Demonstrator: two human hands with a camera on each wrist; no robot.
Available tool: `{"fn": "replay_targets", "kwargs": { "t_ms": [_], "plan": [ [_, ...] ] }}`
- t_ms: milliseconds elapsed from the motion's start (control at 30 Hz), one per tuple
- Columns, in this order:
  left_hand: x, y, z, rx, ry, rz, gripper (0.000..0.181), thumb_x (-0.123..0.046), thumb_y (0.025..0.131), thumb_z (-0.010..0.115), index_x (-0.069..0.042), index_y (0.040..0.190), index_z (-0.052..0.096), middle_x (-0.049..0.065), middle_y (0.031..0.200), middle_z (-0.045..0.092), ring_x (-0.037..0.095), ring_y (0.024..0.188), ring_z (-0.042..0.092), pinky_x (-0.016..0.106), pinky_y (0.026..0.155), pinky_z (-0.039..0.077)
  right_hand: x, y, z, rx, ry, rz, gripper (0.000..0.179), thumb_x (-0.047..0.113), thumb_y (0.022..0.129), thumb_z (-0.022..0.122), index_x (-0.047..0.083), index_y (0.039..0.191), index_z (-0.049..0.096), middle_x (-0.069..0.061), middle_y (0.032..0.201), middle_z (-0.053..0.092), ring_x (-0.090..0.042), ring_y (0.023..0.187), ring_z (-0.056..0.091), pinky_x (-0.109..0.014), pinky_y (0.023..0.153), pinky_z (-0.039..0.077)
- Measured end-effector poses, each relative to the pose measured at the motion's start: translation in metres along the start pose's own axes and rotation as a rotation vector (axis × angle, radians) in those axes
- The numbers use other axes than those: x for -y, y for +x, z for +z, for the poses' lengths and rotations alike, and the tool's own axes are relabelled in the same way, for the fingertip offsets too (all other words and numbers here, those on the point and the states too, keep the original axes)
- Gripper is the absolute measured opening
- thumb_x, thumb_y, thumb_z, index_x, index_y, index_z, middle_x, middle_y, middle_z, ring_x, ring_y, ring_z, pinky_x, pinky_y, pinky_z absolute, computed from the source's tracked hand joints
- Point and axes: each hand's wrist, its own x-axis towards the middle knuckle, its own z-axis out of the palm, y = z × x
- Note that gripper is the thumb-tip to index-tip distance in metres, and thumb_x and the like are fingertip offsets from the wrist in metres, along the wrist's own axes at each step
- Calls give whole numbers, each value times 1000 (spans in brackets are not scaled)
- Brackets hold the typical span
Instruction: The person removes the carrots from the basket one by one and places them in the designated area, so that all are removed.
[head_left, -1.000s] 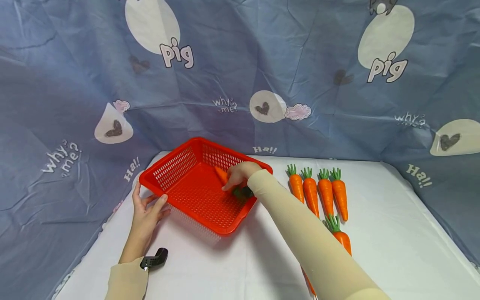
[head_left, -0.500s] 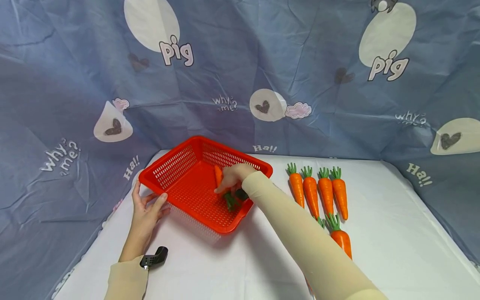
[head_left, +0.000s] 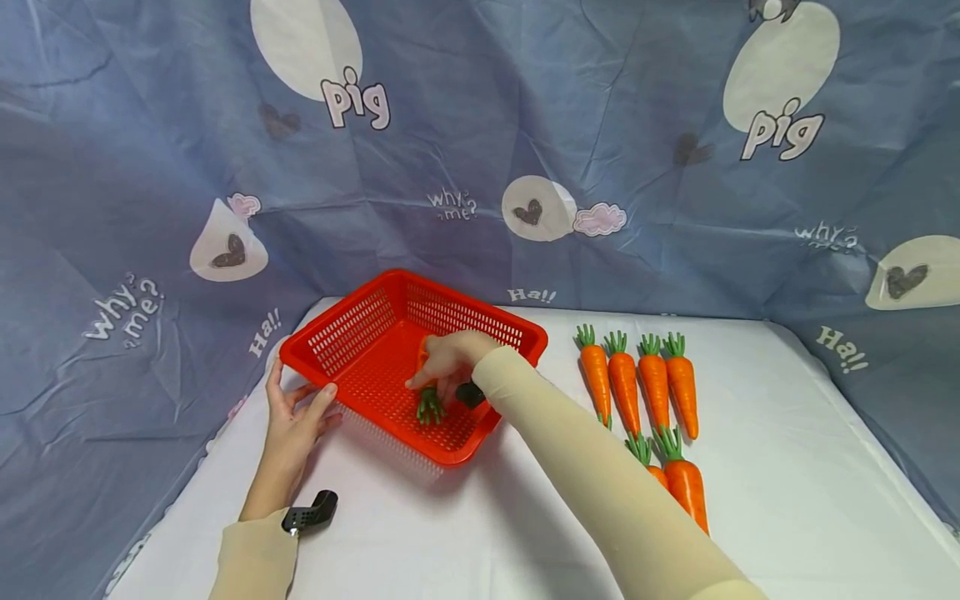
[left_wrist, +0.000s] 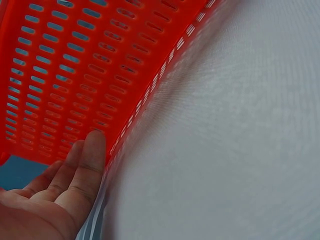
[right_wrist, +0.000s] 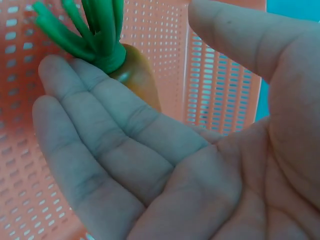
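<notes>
A red perforated plastic basket (head_left: 360,417) sits on the white-covered table. My left hand (head_left: 292,433) holds its near-left corner, thumb on the rim and fingers against the outer wall; the left wrist view shows those fingers (left_wrist: 92,155) touching the wall. Inside the basket, my right hand (head_left: 450,358) is over an orange carrot with green stubby leaves (head_left: 430,407), partly hiding it. In the right wrist view the fingers (right_wrist: 100,125) are extended beside the carrot (right_wrist: 137,75), the thumb stands apart, and nothing is clasped in the palm.
Several carrots (head_left: 655,392) lie in a row right of the basket, leaves pointing away. Nearer lie more carrots (head_left: 686,492), some partly hidden by the right sleeve (head_left: 577,467). A blue printed cloth (head_left: 480,150) hangs behind the table.
My right hand has moved left inside the basket, and the carrot under it has shifted left and now lies more upright in view. My left hand has stayed at the corner.
</notes>
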Motion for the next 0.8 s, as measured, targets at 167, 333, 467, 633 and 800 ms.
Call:
{"fn": "replay_targets", "kwargs": {
  "t_ms": [167, 333, 467, 633, 800],
  "plan": [
    [-1, 0, 0, 1, -9, -6, 101, -36, 104, 71, -57, 165, -7, 13, 158, 33, -2, 104, 66, 22, 85, 65, 4, 3, 4, 19, -10, -9, 97, 30, 109, 65, 11, 173, -5, -31, 128, 72, -40, 126, 71, -48, 123, 46],
    [-1, 0, 0, -5, -5, -7, 101, -34, 105, 70, -54, 165, -9, 14, 159, 33, -1, 101, 68, 21, 84, 64, 7, 6, 7, 50, -4, -64, 89, 27, 111, 61, 8, 173, 0, -35, 131, 69, -44, 128, 69, -51, 117, 52],
    [0, 0, 0, -2, -2, -1, 102, -35, 105, 69, -52, 166, -10, 16, 160, 33, 1, 97, 71, 21, 84, 64, 10, 6, 6, 35, -70, -37, 84, 26, 112, 58, 10, 173, 4, -29, 136, 70, -38, 130, 69, -43, 117, 53],
    [0, 1, 1, 3, 2, 5, 102, -34, 105, 70, -52, 166, -10, 15, 160, 33, 2, 99, 71, 22, 84, 65, 9, 9, -1, -115, -236, -10, 66, 23, 111, 58, 8, 168, 28, -18, 127, 76, -27, 108, 78, -27, 85, 60],
    [0, 1, 0, 2, -3, -4, 101, -35, 105, 70, -55, 165, -8, 14, 160, 33, -2, 101, 68, 22, 85, 64, 8, 14, -6, -278, -370, -72, 52, 10, 107, 55, 7, 159, 48, -12, 128, 67, -18, 91, 62, -24, 72, 50]
  ]
}}
